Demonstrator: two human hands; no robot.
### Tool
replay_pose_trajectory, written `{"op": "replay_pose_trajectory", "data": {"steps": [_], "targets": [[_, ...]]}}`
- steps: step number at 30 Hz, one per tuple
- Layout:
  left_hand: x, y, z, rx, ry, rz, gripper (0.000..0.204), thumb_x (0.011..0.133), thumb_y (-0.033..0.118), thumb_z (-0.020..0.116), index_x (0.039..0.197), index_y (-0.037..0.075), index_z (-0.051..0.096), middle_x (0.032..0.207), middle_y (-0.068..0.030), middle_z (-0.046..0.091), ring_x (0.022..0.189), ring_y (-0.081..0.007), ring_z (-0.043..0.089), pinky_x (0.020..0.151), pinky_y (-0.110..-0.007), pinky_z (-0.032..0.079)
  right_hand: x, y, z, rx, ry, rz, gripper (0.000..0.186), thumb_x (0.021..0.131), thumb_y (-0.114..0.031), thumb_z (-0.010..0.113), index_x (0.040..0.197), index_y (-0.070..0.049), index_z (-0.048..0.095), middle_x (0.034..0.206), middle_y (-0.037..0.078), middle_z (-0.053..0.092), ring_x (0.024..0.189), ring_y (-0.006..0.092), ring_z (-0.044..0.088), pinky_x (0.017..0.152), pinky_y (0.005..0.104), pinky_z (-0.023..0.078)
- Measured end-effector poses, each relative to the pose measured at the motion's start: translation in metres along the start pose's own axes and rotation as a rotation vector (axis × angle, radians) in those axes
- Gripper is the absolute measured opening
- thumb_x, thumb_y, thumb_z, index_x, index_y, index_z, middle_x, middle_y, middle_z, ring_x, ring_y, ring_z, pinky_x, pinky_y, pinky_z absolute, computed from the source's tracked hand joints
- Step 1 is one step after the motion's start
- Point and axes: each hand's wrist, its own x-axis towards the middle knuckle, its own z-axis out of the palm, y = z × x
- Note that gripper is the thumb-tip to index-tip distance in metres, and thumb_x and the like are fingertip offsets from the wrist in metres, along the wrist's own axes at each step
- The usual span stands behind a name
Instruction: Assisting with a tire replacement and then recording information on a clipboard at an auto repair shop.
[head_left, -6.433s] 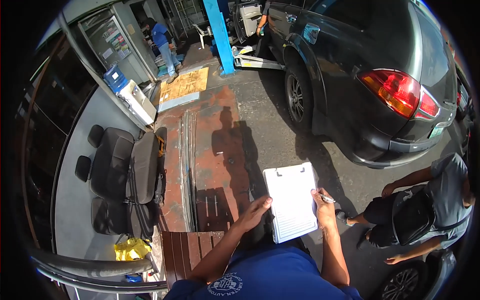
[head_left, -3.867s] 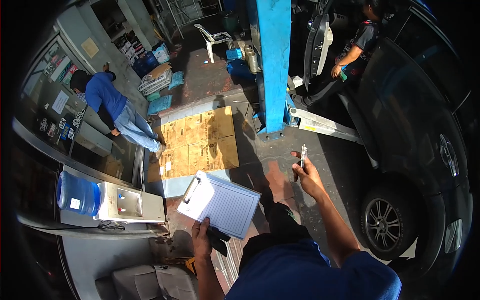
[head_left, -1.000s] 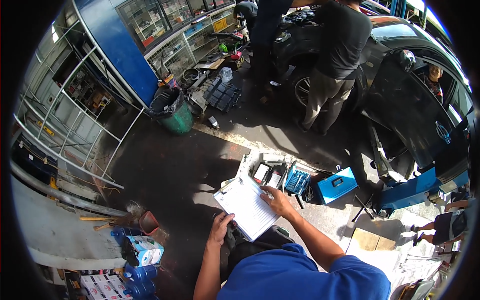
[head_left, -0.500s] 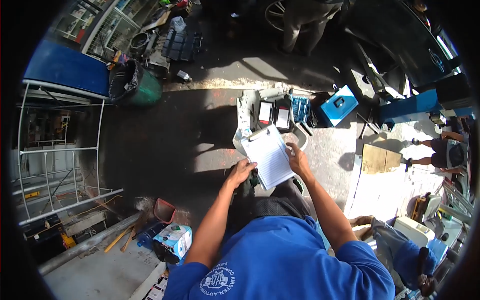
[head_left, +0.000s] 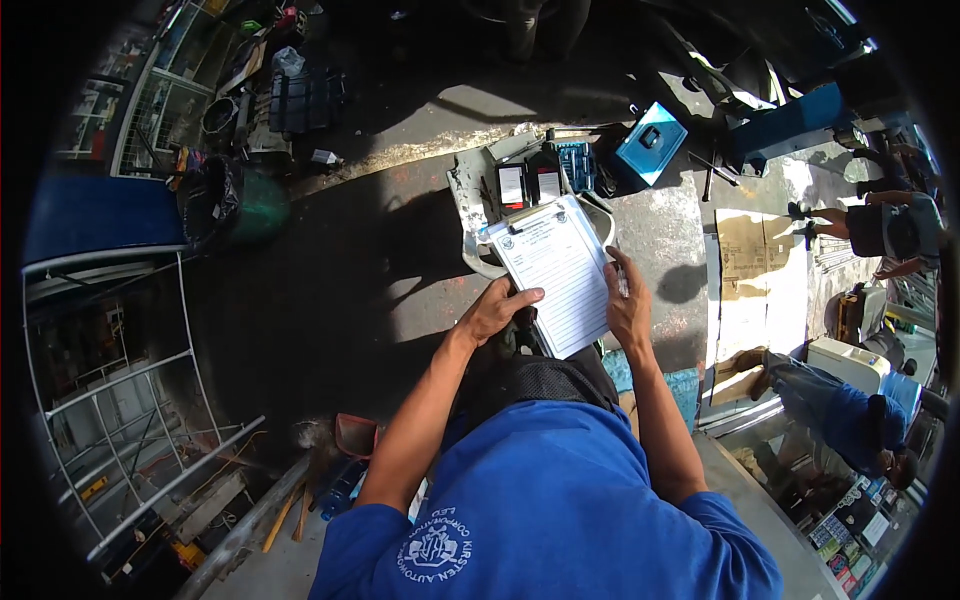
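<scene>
A clipboard (head_left: 556,276) with a lined, printed white form lies tilted in front of my body. My left hand (head_left: 497,311) grips its left edge, the thumb resting on the paper and the fingers underneath. At the opposite edge my right hand (head_left: 628,308) is closed, with the fingers curled at the board's side. Something small and pale shows between the right fingers, too small to name. Just beyond the clipboard stands a grey plastic chair (head_left: 466,185) bearing two dark cases with white labels and a blue tool set (head_left: 576,166).
A blue toolbox (head_left: 650,146) sits right of the chair. At left are a green bin (head_left: 262,207) and metal scaffolding (head_left: 118,386). Flattened cardboard (head_left: 752,255) lies at right. A person in blue (head_left: 842,410) is at lower right, another person (head_left: 885,230) farther up.
My view has turned, so the surroundings shift and tilt. The form's printed heading now shows more clearly. Both hands stay on the clipboard, with the right hand turned more upright at its edge.
</scene>
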Motion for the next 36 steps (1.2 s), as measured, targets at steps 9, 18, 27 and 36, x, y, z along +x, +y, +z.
{"op": "replay_pose_trajectory", "data": {"steps": [9, 18, 27, 36], "targets": [[0.002, 0.107, 0.055, 0.076, -0.178, 0.246, 0.036, 0.091, 0.021, 0.062, 0.116, -0.004, 0.059, 0.109, -0.0101, 0.064, 0.105, -0.0172, 0.057, 0.095, -0.030, 0.042, 0.032, -0.096, -0.097, 0.110, 0.138, -0.189, 0.038, 0.098, -0.029, 0.053, 0.128, -0.006, 0.056, 0.122, 0.018, 0.062, 0.114, 0.0296, 0.059, 0.096, 0.0386, 0.044], [-0.022, 0.113, 0.079, 0.068, -0.291, 0.119, 0.036, 0.091, 0.010, 0.057, 0.124, -0.003, 0.053, 0.117, -0.0109, 0.060, 0.109, -0.0173, 0.056, 0.096, -0.030, 0.043, 0.007, -0.107, -0.116, -0.044, 0.344, -0.390, 0.047, 0.095, -0.028, 0.057, 0.135, -0.005, 0.048, 0.116, 0.017, 0.062, 0.104, 0.0288, 0.061, 0.092, 0.0388, 0.047], [-0.016, 0.133, 0.067, 0.127, -0.315, -0.040, 0.022, 0.088, 0.008, 0.057, 0.110, 0.002, 0.057, 0.089, -0.0039, 0.060, 0.077, -0.0108, 0.057, 0.067, -0.025, 0.046, -0.008, -0.149, -0.097, 0.400, -0.266, -0.190, 0.031, 0.093, -0.018, 0.057, 0.120, -0.004, 0.062, 0.093, 0.012, 0.069, 0.079, 0.0180, 0.068, 0.073, 0.0289, 0.053], [-0.014, 0.135, 0.054, 0.093, -0.332, -0.097, 0.033, 0.087, 0.006, 0.058, 0.119, 0.000, 0.056, 0.107, -0.0064, 0.062, 0.103, -0.0157, 0.057, 0.089, -0.029, 0.044, 0.004, -0.153, -0.088, 0.342, -0.295, -0.254, 0.024, 0.086, -0.017, 0.068, 0.104, -0.001, 0.065, 0.092, 0.010, 0.069, 0.083, 0.0177, 0.067, 0.075, 0.0294, 0.053]]}}
